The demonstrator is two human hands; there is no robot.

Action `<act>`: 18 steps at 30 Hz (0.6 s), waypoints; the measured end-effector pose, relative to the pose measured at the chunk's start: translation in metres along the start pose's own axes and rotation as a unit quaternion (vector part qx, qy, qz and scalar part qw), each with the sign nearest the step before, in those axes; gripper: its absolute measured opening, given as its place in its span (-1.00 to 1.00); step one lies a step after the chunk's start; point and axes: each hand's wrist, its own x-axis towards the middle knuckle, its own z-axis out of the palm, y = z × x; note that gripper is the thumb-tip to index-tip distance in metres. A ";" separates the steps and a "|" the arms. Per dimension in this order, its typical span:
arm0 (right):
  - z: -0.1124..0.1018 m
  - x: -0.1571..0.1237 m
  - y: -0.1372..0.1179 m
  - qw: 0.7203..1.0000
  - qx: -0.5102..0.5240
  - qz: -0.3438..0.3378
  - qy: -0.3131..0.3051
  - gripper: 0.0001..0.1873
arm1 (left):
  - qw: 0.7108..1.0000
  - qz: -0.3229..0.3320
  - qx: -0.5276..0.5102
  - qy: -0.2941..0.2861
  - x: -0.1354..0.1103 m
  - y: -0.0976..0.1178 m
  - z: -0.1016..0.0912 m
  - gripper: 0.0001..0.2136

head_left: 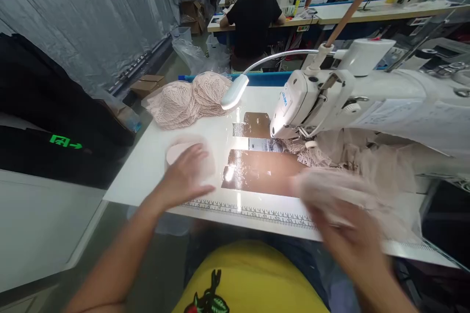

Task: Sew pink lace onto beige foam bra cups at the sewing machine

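Note:
My left hand (pixel 187 173) is over a smooth beige fabric piece (pixel 175 151) on the left of the white table. Its thumb is apart from the fingers, which are stretched out and partly blurred. My right hand (pixel 347 227), smeared by motion, grips sheer beige fabric (pixel 330 187) near the table's front edge. More of this gauzy material lies bunched to the right, under the sewing machine's arm. Beige lace (pixel 312 156) runs beside the needle area of the white sewing machine (pixel 293 102).
Two mounds of stacked beige lace pieces (pixel 176 102) sit at the table's back left. A lamp head (pixel 235 92) on a bendable neck hangs near them. A printed ruler (pixel 253 212) follows the front edge. Ahead, a person in black (pixel 255 22) sits at another table.

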 end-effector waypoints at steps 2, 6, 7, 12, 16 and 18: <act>0.025 0.016 -0.016 0.995 -0.008 -0.062 -0.078 -0.86 | 0.987 0.127 -0.078 -0.060 0.004 0.027 0.005 -0.23; 0.030 0.018 -0.039 0.977 -0.040 -0.194 -0.077 -0.84 | 0.968 0.140 -0.177 -0.110 0.007 0.043 0.017 -0.62; 0.023 0.017 -0.040 0.977 -0.058 -0.203 -0.040 -0.81 | 0.979 0.098 -0.165 -0.068 0.006 0.038 0.018 -0.69; 0.002 0.017 -0.037 0.980 -0.075 -0.135 0.128 -0.82 | 0.982 -0.056 -0.163 0.077 -0.006 0.015 0.020 -0.78; 0.023 0.028 -0.033 0.991 0.089 0.085 -0.056 -0.83 | 0.836 0.048 -0.526 -0.151 -0.013 0.043 0.029 -0.61; 0.032 0.030 -0.029 0.946 0.228 0.150 -0.177 -0.76 | 0.747 0.093 -0.624 -0.210 -0.014 0.055 0.033 -0.42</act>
